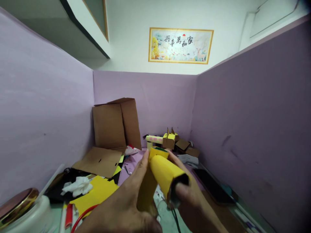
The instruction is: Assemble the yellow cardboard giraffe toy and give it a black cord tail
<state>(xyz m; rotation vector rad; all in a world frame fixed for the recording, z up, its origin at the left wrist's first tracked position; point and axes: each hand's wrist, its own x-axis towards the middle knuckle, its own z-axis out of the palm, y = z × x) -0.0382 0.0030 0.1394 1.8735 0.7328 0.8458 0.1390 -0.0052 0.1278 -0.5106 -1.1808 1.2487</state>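
A yellow paper tube (166,171), dark inside at its near end, is held out in front of me. My right hand (193,200) wraps its outer side, with the thumb at the tube's open end. My left hand (128,200) grips a yellow folded card (146,189) that stands against the tube's left side. Whether card and tube are joined I cannot tell. At the far end a yellow flap with a dark green edge shows between the fingertips. Most fingers of both hands are hidden behind these pieces.
A tall open cardboard box (109,126) stands back left. Yellow sheets (97,194) and a crumpled white tissue (77,186) lie left, near a round gold-rimmed lid (18,204). Small yellow-and-brown box models (168,140) sit behind my hands; a dark phone (212,186) lies right. Purple panels enclose three sides.
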